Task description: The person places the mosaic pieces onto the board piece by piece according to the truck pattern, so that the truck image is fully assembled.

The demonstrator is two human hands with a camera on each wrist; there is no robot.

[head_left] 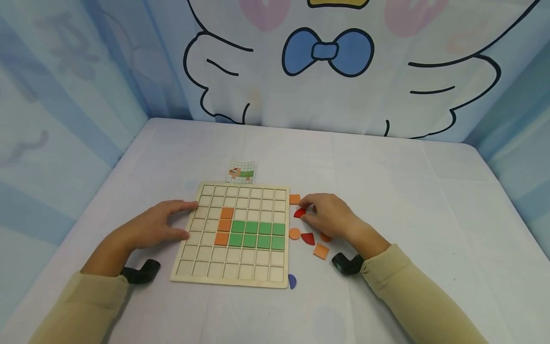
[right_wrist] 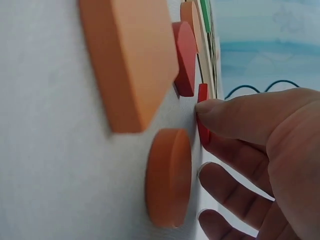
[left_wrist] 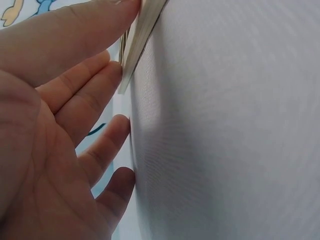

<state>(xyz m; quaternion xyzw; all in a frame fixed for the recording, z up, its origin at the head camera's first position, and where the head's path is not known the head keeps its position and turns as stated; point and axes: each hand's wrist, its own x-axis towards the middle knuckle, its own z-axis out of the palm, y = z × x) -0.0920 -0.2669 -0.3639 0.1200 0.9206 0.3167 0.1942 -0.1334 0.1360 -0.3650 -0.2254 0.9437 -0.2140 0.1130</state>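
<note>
A wooden grid board (head_left: 195, 271) lies on the table, holding a column of orange square tiles (head_left: 222, 225) and two rows of green square tiles (head_left: 258, 235). At its left edge is my left hand (head_left: 148, 225), thumb and fingertips against the rim, the other fingers loosely spread; the left wrist view shows the board's edge (left_wrist: 134, 50) by the thumb. To the right of the board, my right hand (head_left: 334, 215) pinches a red quarter-circle piece (head_left: 299, 213) between thumb and finger. In the right wrist view that red piece (right_wrist: 203, 91) stands out under the thumb tip.
Beside the board's right edge lie an orange square (head_left: 294, 199), an orange circle (head_left: 294, 233), another red quarter-circle (head_left: 308, 239), a second orange square (head_left: 321, 251) and a purple half-circle (head_left: 292, 281). Another orange circle (head_left: 325, 237) is partly under the right hand. A picture card (head_left: 241, 172) lies behind the board.
</note>
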